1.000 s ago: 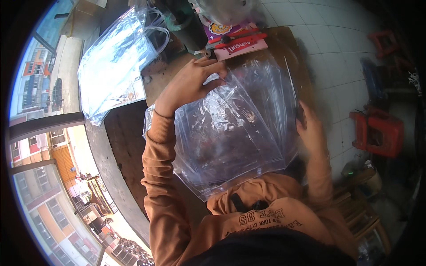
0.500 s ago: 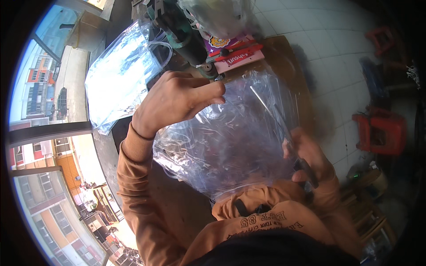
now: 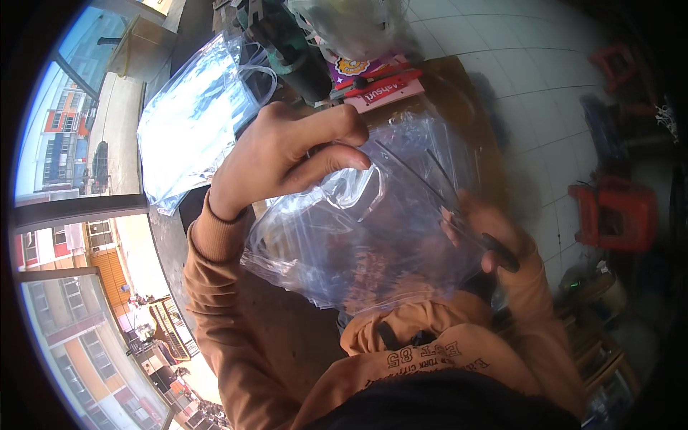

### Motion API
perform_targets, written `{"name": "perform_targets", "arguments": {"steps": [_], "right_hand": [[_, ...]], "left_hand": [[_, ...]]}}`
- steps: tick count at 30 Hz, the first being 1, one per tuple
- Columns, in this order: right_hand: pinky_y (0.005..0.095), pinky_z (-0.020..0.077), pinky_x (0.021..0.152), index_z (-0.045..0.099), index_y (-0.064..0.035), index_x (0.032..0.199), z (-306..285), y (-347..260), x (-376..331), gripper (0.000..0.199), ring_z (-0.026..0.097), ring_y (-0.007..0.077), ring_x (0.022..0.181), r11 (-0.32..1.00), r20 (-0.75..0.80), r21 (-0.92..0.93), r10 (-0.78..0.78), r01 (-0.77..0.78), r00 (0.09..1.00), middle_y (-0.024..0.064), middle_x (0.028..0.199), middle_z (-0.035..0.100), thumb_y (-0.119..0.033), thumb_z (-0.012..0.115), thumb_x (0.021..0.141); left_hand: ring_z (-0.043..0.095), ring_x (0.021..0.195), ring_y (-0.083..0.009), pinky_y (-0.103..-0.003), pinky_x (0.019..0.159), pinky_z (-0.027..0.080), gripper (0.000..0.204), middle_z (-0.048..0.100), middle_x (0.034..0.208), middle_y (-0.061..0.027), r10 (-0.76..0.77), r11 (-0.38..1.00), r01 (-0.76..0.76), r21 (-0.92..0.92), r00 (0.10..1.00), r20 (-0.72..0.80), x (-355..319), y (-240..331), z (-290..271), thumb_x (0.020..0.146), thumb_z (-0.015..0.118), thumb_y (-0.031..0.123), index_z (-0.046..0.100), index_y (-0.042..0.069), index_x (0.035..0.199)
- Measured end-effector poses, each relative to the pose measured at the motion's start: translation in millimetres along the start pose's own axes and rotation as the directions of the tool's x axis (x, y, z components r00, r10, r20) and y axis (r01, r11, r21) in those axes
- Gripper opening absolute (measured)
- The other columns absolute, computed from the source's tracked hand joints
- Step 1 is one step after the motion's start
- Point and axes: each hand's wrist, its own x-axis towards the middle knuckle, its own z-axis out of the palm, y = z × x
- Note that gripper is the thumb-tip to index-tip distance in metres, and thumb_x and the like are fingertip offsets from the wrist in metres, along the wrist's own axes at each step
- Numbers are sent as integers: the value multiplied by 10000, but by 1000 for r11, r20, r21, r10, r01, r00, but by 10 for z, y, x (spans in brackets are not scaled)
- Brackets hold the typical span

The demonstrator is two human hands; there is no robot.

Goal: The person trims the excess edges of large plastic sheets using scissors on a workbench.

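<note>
My right hand (image 3: 491, 226) grips a pair of scissors (image 3: 459, 221) with dark handles. Their long metal blades stand apart and point up and to the left over a stack of clear plastic bags (image 3: 401, 244) in front of me. Over the far left part of that plastic, my left hand (image 3: 287, 154) has thumb and forefinger bent toward each other in a pinch. What lies between those fingers is too fine to make out. Just below the fingertips curves a shiny loop-shaped handle (image 3: 351, 197) of clear plastic.
Another clear bag with handles (image 3: 190, 122) lies to the left, by the window. Behind the plastic are a dark green machine (image 3: 297, 64), a pink and red packet (image 3: 387, 94) and a filled plastic bag (image 3: 355, 29). A red stool (image 3: 616, 215) stands on the tiled floor at right.
The scissors have moved left and their blades have spread. My left hand has shifted slightly, its thumb and forefinger a little farther apart. The clear plastic lies differently, with a handle loop now showing.
</note>
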Motion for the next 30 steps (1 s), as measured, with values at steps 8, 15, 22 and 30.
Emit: {"name": "perform_targets", "arguments": {"steps": [8,15,22,30], "right_hand": [[258,376,709,467,-28,1004,-95,-182,78,786,429,98,792,969,81,-237,-57,75,995,8,888,458,-559,799,530],[271,381,709,471,-34,1004,-4,-11,44,771,414,95,764,980,74,-166,-100,111,992,-5,850,443,-531,814,526],[217,383,659,471,-29,1025,23,0,37,839,407,73,750,995,16,-81,-54,55,998,-16,824,430,-503,846,442],[189,371,608,470,-44,1036,54,8,22,835,394,52,702,990,-50,-128,-60,53,997,-40,772,422,-469,856,430]], "left_hand": [[532,445,-135,-240,446,376,264,521,583,-23,-53,999,53,4,998,-42,-16,7,-11,807,662,257,532,33,759],[607,592,-191,-255,560,454,229,575,673,-63,-139,990,139,-11,988,-64,-5,-17,21,769,703,173,541,11,778],[656,653,-187,-258,594,489,239,596,706,-57,-236,971,238,34,971,-49,34,54,-17,759,720,165,542,11,800],[615,584,-148,-244,532,443,256,564,657,-46,-270,962,272,16,960,-74,13,11,27,750,723,179,524,19,767]]}}
